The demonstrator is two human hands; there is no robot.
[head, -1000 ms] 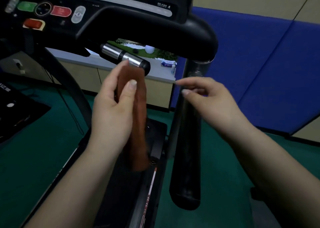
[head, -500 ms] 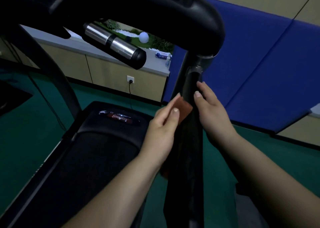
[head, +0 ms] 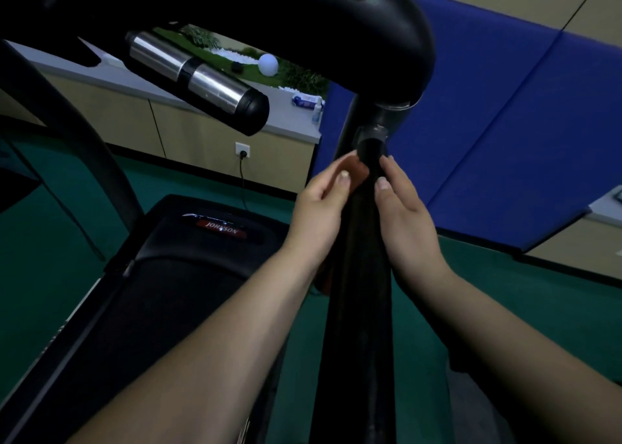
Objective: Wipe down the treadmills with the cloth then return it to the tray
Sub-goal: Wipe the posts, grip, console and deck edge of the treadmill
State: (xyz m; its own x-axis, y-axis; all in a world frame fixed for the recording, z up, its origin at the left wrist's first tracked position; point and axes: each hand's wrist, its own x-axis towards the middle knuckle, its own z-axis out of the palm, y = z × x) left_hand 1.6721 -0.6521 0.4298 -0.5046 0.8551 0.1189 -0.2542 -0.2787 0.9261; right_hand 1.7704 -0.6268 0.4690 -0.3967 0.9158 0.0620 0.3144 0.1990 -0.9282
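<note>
2 hands flank the treadmill post (head: 358,275); left hand (head: 318,214) fingers pinch the cloth (head: 355,174), right hand (head: 404,214) flat.

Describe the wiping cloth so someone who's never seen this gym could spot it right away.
Start at the treadmill's black upright post on the right, below the curved handrail. The left hand presses the cloth against the post's left side near the top. It is the only rust-orange thing there, peeking out between fingers and dark post.

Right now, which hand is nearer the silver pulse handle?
Left. The left hand, holding the cloth against the upright post, lies on the side of the silver pulse handle; the right hand is beyond the post.
</note>
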